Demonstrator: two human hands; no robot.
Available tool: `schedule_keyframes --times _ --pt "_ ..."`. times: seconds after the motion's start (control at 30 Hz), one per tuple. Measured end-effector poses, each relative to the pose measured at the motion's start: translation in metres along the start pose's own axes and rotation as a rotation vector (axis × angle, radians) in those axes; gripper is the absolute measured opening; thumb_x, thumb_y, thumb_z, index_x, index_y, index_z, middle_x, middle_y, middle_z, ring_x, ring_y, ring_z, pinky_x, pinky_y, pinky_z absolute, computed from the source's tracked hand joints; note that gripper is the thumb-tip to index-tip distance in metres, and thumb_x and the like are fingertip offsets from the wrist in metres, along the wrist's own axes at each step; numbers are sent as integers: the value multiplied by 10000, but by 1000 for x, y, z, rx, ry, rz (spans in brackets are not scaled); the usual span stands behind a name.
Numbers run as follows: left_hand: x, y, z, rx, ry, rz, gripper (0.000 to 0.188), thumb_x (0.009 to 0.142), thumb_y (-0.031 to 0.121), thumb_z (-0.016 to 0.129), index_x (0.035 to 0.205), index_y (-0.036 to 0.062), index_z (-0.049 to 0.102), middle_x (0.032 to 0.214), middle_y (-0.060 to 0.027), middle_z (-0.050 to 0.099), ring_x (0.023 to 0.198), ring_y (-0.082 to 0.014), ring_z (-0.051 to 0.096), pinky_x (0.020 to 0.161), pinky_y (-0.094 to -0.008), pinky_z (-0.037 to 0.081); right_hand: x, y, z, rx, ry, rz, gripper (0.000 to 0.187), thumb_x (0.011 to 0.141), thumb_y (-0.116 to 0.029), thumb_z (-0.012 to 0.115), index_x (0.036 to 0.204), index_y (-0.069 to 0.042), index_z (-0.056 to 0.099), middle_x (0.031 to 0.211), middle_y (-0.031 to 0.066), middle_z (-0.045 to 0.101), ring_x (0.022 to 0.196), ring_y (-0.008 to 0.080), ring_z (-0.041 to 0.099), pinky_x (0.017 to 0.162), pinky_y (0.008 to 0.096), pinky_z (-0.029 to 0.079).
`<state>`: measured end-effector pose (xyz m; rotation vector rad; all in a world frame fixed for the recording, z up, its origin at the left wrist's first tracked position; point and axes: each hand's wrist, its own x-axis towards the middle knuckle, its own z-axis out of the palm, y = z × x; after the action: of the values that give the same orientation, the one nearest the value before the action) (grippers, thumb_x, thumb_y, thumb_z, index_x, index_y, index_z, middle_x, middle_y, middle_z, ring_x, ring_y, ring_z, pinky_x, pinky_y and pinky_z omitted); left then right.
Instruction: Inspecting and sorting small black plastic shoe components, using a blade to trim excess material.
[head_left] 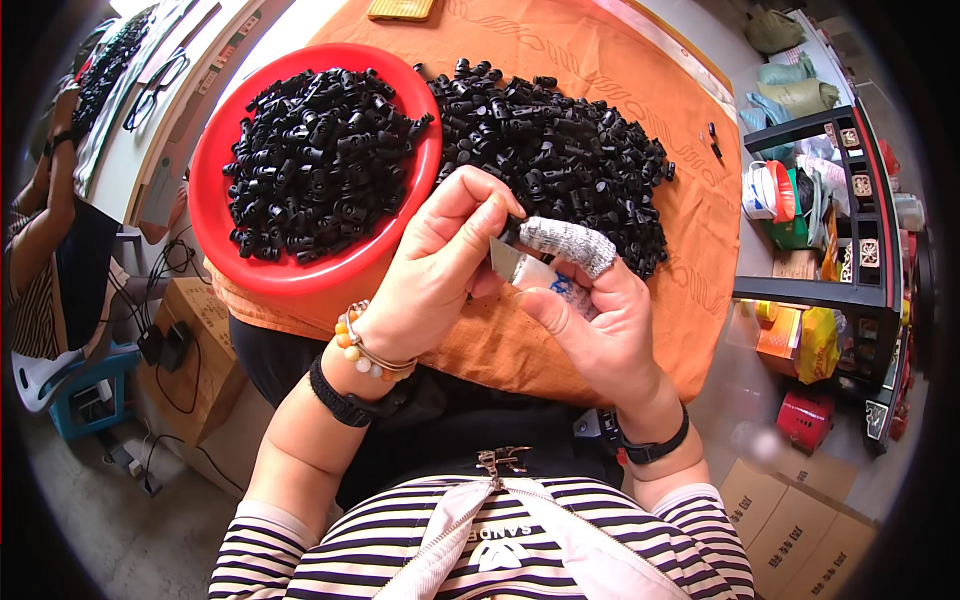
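My left hand (445, 245) pinches a small black plastic part (511, 231) between thumb and fingertips, mostly hidden by them. Closed around a flat metal blade (504, 260) with a white wrapped grip, my right hand (615, 325) holds it against or very close to the part; contact cannot be made out. A grey knitted sleeve (570, 242) covers my right index finger. Just beyond my hands, a heap of similar black parts (570, 160) lies on the orange cloth (500, 345). To the left, a red basin (212, 225) holds many more of them.
A few loose pieces (715, 145) lie at the cloth's right. Beyond stands a black shelf (815, 290) with bags and tubs. Cardboard boxes (790, 530) sit at lower right. At left, another person (45, 220) sits by a white table, near a wooden box (205, 345) and cables.
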<state>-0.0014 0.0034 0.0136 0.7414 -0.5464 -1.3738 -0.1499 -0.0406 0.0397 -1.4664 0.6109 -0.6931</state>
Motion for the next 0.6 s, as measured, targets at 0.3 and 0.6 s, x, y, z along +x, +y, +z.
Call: schedule_keyframes --times 0.3,0.6 --pt "-1 1 -2 134 5 120 118 954 173 437 897 90 498 720 67 448 545 18 339 465 -133 277 2 3 -1 -31 -18 -22 350 828 -32 621 1156 20 513 992 80 626 892 73 560 782 213 463" --pt "-1 -3 -2 162 18 144 133 956 175 430 885 95 509 732 76 453 549 22 329 473 -130 270 2 -1 -2 -45 -35 -4 312 845 -23 597 1147 13 526 928 43 621 850 64 556 759 208 464"
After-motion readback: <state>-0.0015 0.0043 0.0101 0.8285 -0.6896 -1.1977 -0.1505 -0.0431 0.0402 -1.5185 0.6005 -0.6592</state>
